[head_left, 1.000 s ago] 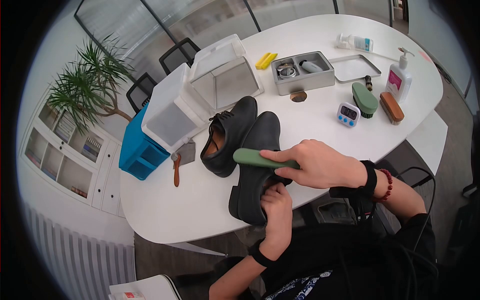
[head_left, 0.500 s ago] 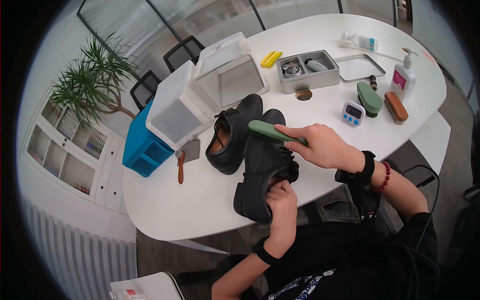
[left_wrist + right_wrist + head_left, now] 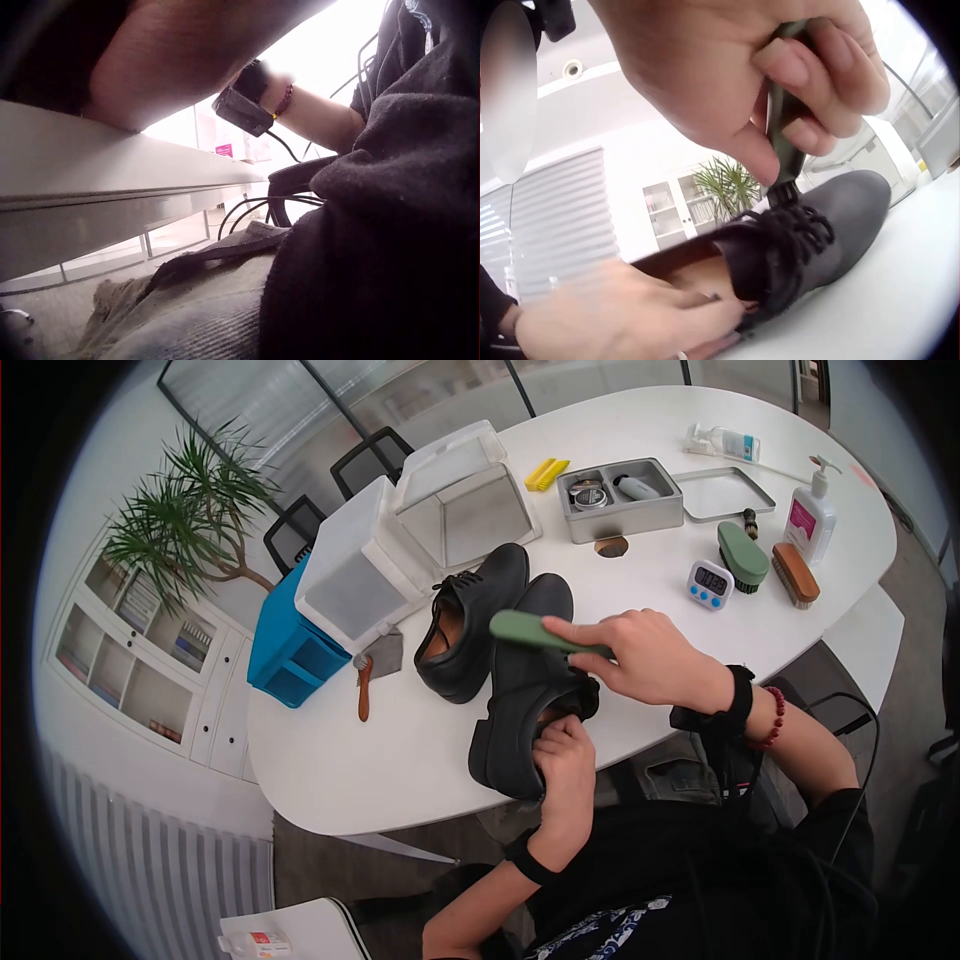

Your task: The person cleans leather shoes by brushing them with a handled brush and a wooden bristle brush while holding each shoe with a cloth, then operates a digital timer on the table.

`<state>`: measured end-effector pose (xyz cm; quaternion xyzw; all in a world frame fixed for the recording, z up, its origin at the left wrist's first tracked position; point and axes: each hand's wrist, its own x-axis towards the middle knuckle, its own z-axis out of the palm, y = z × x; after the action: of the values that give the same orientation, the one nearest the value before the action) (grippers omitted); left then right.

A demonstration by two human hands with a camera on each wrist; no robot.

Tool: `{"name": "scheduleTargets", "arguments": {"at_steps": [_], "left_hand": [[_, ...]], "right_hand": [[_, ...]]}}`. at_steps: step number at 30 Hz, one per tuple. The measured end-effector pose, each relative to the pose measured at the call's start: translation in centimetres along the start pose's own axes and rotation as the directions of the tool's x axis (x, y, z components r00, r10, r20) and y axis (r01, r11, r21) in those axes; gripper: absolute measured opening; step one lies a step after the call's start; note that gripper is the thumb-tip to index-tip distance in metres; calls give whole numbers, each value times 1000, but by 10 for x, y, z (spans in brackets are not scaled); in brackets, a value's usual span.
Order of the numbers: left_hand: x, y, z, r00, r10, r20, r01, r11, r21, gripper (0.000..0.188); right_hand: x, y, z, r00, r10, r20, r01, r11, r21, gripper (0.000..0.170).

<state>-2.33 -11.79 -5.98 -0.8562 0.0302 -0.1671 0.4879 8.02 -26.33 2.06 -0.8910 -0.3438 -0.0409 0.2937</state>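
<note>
In the head view my right hand (image 3: 652,657) grips a green-handled shoe brush (image 3: 523,628), laid across the front of a black lace-up shoe (image 3: 512,695). The right wrist view has the dark bristles (image 3: 783,193) right at the laces (image 3: 814,225). With fingers curled into the shoe's opening, my left hand (image 3: 568,765) holds it by the heel end; those fingertips are partly hidden inside. The matching black shoe (image 3: 478,645) stands close on the left, its tan lining showing. The left wrist view shows mostly forearm, table edge and clothing.
Left lie a wooden-handled tool (image 3: 364,690) on a grey cloth, a blue holder (image 3: 285,650) and clear-fronted boxes (image 3: 365,575). Behind are a yellow item (image 3: 546,474) and a metal tin (image 3: 630,520). Right stand a timer (image 3: 709,585), another green brush (image 3: 742,550), a brown brush (image 3: 795,573) and a pump bottle (image 3: 812,520).
The green brush has moved from the shoe's middle forward toward its toe, then slightly back left. My left hand keeps its hold inside the shoe. The head view has shifted a little.
</note>
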Motion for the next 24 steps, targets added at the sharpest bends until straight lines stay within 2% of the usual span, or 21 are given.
{"name": "scheduleTargets", "arguments": {"at_steps": [1, 2, 4, 8, 10, 14, 16, 17, 19, 20, 21, 23, 24], "left_hand": [[0, 0, 1, 1000, 2, 1, -2, 1000, 2, 7], [0, 0, 1, 1000, 6, 2, -6, 1000, 10, 7], [0, 1, 2, 1000, 8, 8, -8, 1000, 19, 7], [0, 4, 3, 1000, -7, -2, 7, 1000, 4, 6], [0, 4, 2, 1000, -12, 4, 12, 1000, 2, 6], [-1, 2, -2, 1000, -8, 17, 8, 1000, -26, 5], [0, 2, -1, 999, -27, 23, 28, 999, -31, 5], [0, 3, 0, 1000, -15, 13, 15, 1000, -19, 6], [0, 4, 4, 1000, -6, -1, 6, 1000, -3, 6], [0, 4, 5, 1000, -2, 2, 2, 1000, -10, 6], [1, 5, 5, 1000, 3, 4, -3, 1000, -21, 7], [1, 5, 1, 1000, -12, 3, 12, 1000, -21, 7], [1, 5, 0, 1000, -24, 8, 25, 1000, -16, 7]], "right_hand": [[1, 3, 6, 991, 12, -130, -20, 998, -58, 45], [2, 4, 8, 991, 13, -130, -20, 998, -55, 45], [5, 7, 8, 986, 115, -119, -116, 993, 1, 47], [0, -5, -1, 993, 100, -55, -96, 993, 73, 46], [-3, -7, -3, 996, -63, 59, 48, 972, 232, 49], [-1, -3, -8, 985, -133, 111, 104, 967, 231, 49], [3, 7, -5, 996, -89, -28, 90, 995, 47, 48], [6, 14, -2, 995, -98, -33, 99, 994, 51, 48], [11, 27, 3, 979, 91, -184, -100, 994, -43, 44], [11, 27, -1, 979, 154, -134, -154, 988, 11, 44], [11, 25, -3, 978, 155, -137, -155, 988, 8, 44], [8, 17, -5, 988, 117, -105, -112, 992, 51, 45], [6, 11, -8, 997, 67, -39, -62, 992, 109, 45]]}}
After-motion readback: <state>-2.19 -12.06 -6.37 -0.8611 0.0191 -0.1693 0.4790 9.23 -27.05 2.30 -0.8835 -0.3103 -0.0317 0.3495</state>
